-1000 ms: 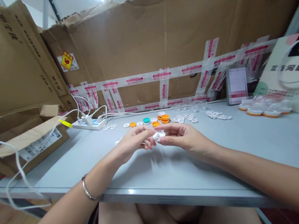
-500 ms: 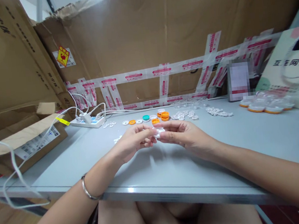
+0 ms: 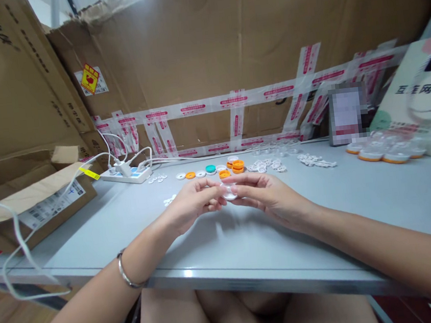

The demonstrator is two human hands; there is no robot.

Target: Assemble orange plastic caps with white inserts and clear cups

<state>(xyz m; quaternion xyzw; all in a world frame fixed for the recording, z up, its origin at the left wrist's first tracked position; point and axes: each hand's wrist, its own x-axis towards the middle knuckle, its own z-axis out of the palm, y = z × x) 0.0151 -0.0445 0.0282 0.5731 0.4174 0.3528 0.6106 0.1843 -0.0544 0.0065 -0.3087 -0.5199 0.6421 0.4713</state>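
Note:
A small round white part (image 3: 229,191) is held between both hands above the grey table (image 3: 224,243). My left hand (image 3: 200,200) is closed on its left side, and my right hand (image 3: 259,192) grips it from the right with thumb and fingers. Just beyond my fingers lie orange caps (image 3: 237,166), a green cap (image 3: 210,169) and several white round pieces (image 3: 200,174). Small white bits (image 3: 169,200) rest left of my left hand.
Behind are white parts (image 3: 262,166), a white pile (image 3: 315,161), clear orange-edged cases (image 3: 386,149) and an upright phone-like object (image 3: 346,116). At left stand a power strip (image 3: 126,175) and an open cardboard box (image 3: 34,193) with loose cables. A large carton (image 3: 189,56) walls the back.
The white part has turned between my fingers and now shows more of its round face. My right thumb has shifted slightly on it.

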